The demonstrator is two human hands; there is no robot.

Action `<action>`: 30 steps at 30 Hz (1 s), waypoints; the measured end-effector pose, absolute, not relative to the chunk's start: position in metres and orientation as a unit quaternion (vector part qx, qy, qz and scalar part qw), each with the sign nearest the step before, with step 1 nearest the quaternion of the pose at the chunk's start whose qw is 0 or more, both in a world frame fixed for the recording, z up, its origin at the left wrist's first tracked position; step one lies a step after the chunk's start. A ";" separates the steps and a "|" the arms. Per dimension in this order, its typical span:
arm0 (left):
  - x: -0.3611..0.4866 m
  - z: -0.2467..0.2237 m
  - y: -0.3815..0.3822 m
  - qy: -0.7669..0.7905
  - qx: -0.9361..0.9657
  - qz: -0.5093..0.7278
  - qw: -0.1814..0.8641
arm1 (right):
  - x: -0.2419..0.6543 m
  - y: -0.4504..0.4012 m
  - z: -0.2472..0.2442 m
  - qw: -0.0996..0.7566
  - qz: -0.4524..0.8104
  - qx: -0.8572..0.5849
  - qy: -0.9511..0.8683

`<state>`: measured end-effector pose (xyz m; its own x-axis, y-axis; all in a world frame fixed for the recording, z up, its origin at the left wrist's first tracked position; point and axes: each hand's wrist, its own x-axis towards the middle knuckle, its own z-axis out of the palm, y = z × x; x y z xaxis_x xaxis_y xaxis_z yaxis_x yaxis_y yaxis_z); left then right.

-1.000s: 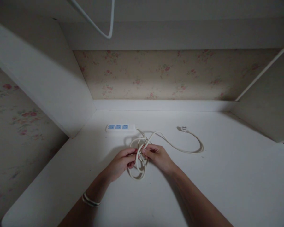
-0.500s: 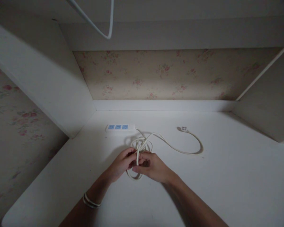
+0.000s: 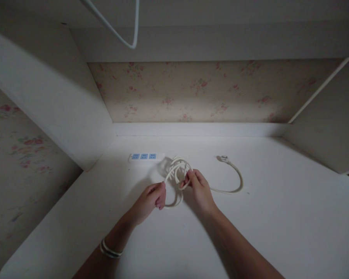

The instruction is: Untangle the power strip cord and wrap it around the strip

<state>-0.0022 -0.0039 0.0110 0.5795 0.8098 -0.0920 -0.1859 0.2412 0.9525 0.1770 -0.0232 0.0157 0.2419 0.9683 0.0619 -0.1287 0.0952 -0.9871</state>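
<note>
A white power strip (image 3: 144,156) with blue socket faces lies near the back of the white desk. From its right end comes a cream power cord (image 3: 178,161), bunched into tangled loops. My left hand (image 3: 151,199) pinches one strand at the lower left of the bundle. Up at the bundle's right side, my right hand (image 3: 198,188) has its fingers closed around part of the loops. One loop hangs between the hands. The cord's far end curves away to the right and finishes in a plug (image 3: 224,158) lying on the desk.
The white desk top (image 3: 264,228) runs back to a low ledge (image 3: 203,129) under floral wallpaper. Side panels stand at left (image 3: 52,100) and right. Overhead, a thin white bent rod or cable (image 3: 132,45) hangs into view.
My hands have moved apart. The right hand has risen up and to the right with the loops, which are lifted, while the left still holds a strand. The plug end has shifted slightly left.
</note>
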 end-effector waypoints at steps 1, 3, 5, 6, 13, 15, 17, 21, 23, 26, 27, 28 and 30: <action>-0.005 0.011 -0.005 0.281 0.513 0.351 0.731 | 0.180 -0.020 0.015 0.632 0.464 -0.490 -0.382; -0.008 0.014 -0.007 0.240 0.508 0.360 0.745 | 0.186 -0.015 0.013 0.665 0.482 -0.475 -0.317; -0.011 0.018 -0.009 0.212 0.501 0.359 0.759 | 0.190 -0.012 0.011 0.680 0.489 -0.473 -0.276; -0.012 0.020 -0.010 0.202 0.496 0.358 0.765 | 0.191 -0.012 0.010 0.682 0.490 -0.475 -0.264; -0.015 0.031 -0.007 0.195 0.414 0.367 0.810 | 0.193 -0.010 0.007 0.643 0.488 -0.521 -0.277; -0.015 0.030 -0.006 0.200 0.401 0.379 0.810 | 0.193 -0.010 0.004 0.622 0.489 -0.533 -0.299; -0.015 0.027 -0.005 0.210 0.399 0.393 0.802 | 0.193 -0.010 0.001 0.609 0.477 -0.547 -0.319; -0.017 0.021 -0.005 0.228 0.392 0.418 0.787 | 0.196 -0.009 -0.005 0.595 0.459 -0.576 -0.323; -0.019 0.021 -0.005 0.232 0.382 0.426 0.787 | 0.196 -0.008 -0.005 0.592 0.460 -0.581 -0.317; -0.023 0.025 -0.003 0.220 0.355 0.420 0.806 | 0.196 -0.009 -0.004 0.595 0.470 -0.570 -0.317; -0.024 0.026 -0.002 0.215 0.341 0.417 0.815 | 0.196 -0.009 -0.004 0.595 0.474 -0.566 -0.317; -0.024 0.028 -0.001 0.213 0.325 0.416 0.822 | 0.196 -0.010 -0.003 0.595 0.477 -0.564 -0.318; -0.023 0.031 0.001 0.219 0.294 0.423 0.829 | 0.196 -0.010 -0.004 0.593 0.476 -0.565 -0.321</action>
<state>-0.0230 0.0009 0.0305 0.5468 0.8294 -0.1145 -0.5725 0.4702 0.6717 0.1961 -0.0104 -0.0037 0.3416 0.9266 -0.1569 -0.2015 -0.0908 -0.9753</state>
